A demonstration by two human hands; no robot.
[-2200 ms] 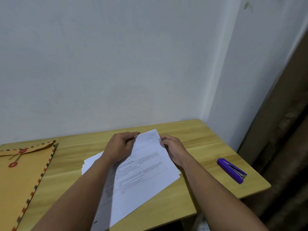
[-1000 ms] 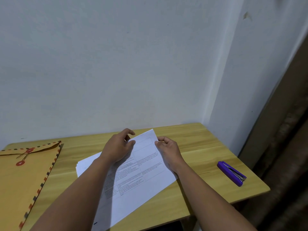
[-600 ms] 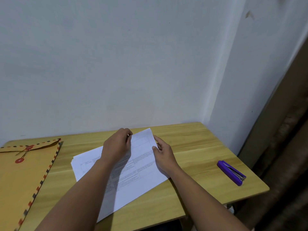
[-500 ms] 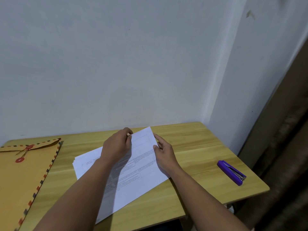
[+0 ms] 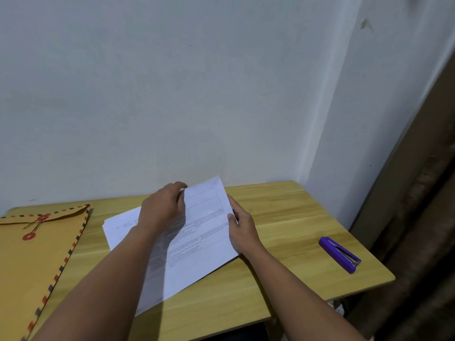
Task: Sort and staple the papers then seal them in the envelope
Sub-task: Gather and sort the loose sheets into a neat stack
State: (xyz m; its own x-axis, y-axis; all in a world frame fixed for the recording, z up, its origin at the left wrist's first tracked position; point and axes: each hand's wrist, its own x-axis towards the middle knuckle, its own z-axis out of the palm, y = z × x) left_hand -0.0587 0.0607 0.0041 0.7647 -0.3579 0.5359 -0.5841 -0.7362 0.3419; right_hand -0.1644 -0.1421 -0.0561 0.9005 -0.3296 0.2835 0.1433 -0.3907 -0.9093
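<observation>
Papers are lying under both hands near the middle of the wooden table, printed side up, with at least one more sheet fanning out crookedly on the far side of my left arm. I am holding the left hand curled over the top edge of the upper sheet, fingertips hooking its far edge, while the right hand is lying along the right edge with its fingers fairly straight and the thumb resting on the sheet; whether it is pinching or only pressing, I cannot tell. To square this stack well, I am judging that both hands should be nudging the edges inward together, lightly, so nothing buckles, and the stray sheet beyond my left wrist should be getting drawn in first. The purple stapler is waiting well to the right of the right-hand grip, untouched. The brown envelope is lying well to the left of the left-hand grip, its flap down.
</observation>
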